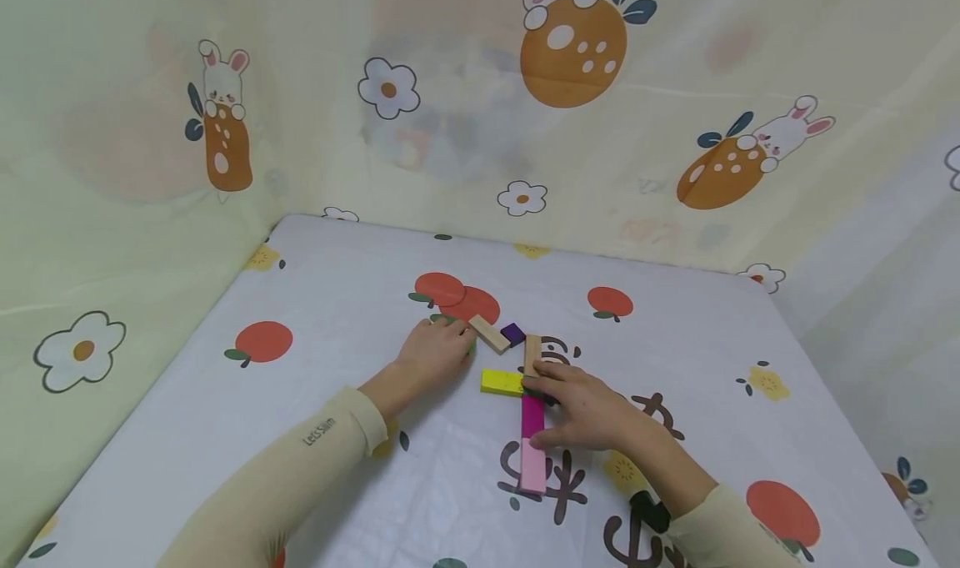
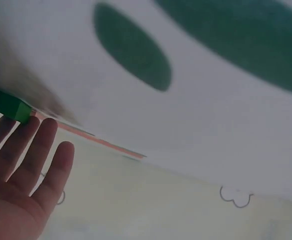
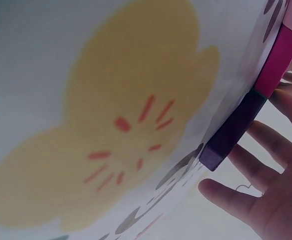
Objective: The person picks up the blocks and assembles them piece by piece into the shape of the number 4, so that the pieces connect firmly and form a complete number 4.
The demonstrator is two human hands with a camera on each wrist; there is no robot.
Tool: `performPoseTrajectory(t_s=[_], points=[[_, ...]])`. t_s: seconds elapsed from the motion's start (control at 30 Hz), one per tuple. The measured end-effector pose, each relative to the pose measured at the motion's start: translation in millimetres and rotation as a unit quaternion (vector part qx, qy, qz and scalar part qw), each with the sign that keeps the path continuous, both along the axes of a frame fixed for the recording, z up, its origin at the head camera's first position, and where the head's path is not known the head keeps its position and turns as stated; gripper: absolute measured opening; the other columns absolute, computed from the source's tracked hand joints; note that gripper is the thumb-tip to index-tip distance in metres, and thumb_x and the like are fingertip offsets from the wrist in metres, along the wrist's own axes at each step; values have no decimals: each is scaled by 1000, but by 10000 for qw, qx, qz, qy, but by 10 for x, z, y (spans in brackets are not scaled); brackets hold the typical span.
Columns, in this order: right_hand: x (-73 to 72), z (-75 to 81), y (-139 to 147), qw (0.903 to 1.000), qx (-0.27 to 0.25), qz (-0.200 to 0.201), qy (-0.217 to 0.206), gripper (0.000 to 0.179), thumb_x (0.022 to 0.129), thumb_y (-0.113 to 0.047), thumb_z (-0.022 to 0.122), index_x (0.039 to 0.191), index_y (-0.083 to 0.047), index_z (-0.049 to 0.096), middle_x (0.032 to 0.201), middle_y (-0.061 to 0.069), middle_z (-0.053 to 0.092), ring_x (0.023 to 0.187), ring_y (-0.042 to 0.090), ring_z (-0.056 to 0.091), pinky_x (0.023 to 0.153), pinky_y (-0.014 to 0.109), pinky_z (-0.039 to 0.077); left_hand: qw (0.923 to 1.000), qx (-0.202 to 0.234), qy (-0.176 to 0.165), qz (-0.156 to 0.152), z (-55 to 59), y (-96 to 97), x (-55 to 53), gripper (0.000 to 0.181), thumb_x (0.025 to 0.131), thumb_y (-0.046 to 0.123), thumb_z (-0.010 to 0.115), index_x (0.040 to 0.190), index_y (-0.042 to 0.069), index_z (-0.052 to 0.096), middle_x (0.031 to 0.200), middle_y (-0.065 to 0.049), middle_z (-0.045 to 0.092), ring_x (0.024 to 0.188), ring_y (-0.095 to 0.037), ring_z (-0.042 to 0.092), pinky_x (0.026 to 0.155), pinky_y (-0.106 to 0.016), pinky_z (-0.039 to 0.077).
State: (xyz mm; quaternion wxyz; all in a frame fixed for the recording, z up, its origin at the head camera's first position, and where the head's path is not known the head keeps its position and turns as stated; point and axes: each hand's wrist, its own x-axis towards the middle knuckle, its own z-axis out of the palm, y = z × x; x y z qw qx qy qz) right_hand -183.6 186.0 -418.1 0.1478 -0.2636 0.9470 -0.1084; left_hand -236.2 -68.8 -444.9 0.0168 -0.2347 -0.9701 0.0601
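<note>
My left hand [image 1: 438, 351] pinches a green block [image 2: 11, 106] at its fingertips, the other fingers stretched out. Close to those fingertips lies a plain wooden block [image 1: 490, 334], with a small purple block [image 1: 513, 334] at its far end. My right hand [image 1: 588, 405] spreads over a cross-like layout, its straight fingers touching a dark purple block [image 3: 230, 132] and a magenta block [image 3: 279, 60]. A yellow block [image 1: 501, 382] points left from the layout, and another wooden block [image 1: 532, 351] stretches away from me. The pink block [image 1: 533, 468] continues the magenta one toward me, near my thumb.
A white tablecloth [image 1: 337, 301] with printed fruit, flowers and dark lettering covers the table. Behind the lettering near my right sleeve, a black object [image 1: 649, 511] shows. Cream curtains [image 1: 450, 151] with rabbit prints hang at the back and sides.
</note>
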Motion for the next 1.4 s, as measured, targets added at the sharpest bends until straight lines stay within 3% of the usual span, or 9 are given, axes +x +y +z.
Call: performPoseTrajectory(t_s=[0.3, 0.63, 0.97, 1.4], points=[[-3, -12, -2, 10000, -4, -76, -11, 81, 77, -48, 88, 149, -24, 58, 165, 9, 39, 151, 38, 38, 113, 63, 42, 9997, -174, 144, -66, 14, 17, 20, 38, 102, 30, 66, 138, 18, 65, 131, -3, 67, 118, -24, 66, 98, -40, 57], [13, -32, -7, 10000, -40, -48, -14, 81, 77, -49, 88, 148, -24, 58, 165, 9, 40, 150, 38, 38, 114, 64, 41, 9996, -64, 238, -164, 31, -4, 100, 37, 102, 29, 66, 136, 17, 65, 127, -2, 68, 112, -22, 67, 96, -39, 57], [5, -22, -14, 10000, -25, -54, 56, 82, 77, -50, 88, 148, -25, 58, 165, 9, 40, 150, 39, 38, 111, 65, 42, 9992, 22, -93, -391, 107, 13, 258, 37, 99, 35, 71, 132, 20, 66, 124, -2, 68, 110, -21, 67, 96, -38, 57], [-9, -30, -9, 9999, -60, -109, -39, 83, 76, -51, 88, 149, -25, 58, 165, 9, 40, 150, 40, 38, 112, 67, 40, 9983, 127, -166, -552, 152, -42, 364, 34, 97, 33, 73, 128, 20, 69, 116, -1, 70, 102, -19, 66, 87, -32, 56]])
